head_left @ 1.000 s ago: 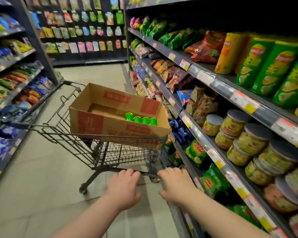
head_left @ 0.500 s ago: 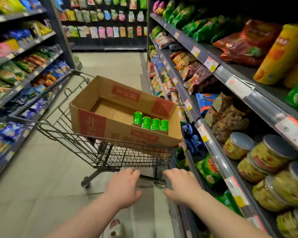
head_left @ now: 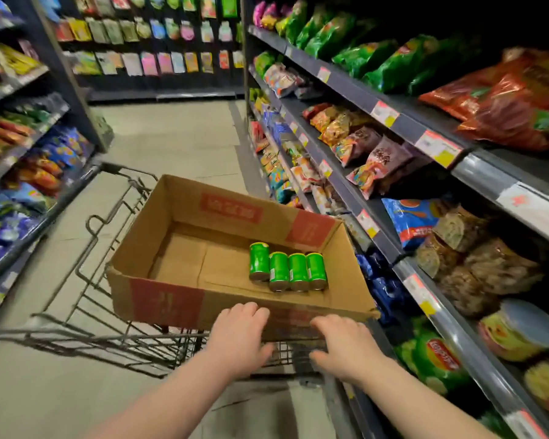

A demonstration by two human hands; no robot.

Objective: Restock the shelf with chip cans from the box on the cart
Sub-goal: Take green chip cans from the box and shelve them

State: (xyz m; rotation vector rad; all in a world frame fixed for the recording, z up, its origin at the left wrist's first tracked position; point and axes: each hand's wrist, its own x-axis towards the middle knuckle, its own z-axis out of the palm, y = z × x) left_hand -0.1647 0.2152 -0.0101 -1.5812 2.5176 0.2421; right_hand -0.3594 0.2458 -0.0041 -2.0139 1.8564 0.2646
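Several green chip cans [head_left: 287,271] lie side by side on the floor of an open cardboard box [head_left: 164,301], toward its right side. The box sits in a wire shopping cart [head_left: 107,231] that stands close to the right-hand shelf [head_left: 423,282]. My left hand [head_left: 239,339] and my right hand [head_left: 346,346] both grip the cart handle at the box's near edge, fingers curled over it. The handle itself is mostly hidden under my hands.
Snack bags fill the right-hand shelves, with round lidded tubs [head_left: 520,332] at the lower right. Another snack shelf [head_left: 29,147] runs along the left. A hanging-packet display [head_left: 159,61] closes the aisle's far end. Open tiled floor [head_left: 178,137] lies ahead of the cart.
The cart has rolled forward along the aisle with both hands on its handle. The tall cans on the upper right shelf have passed out of view. I look deeper into the box.
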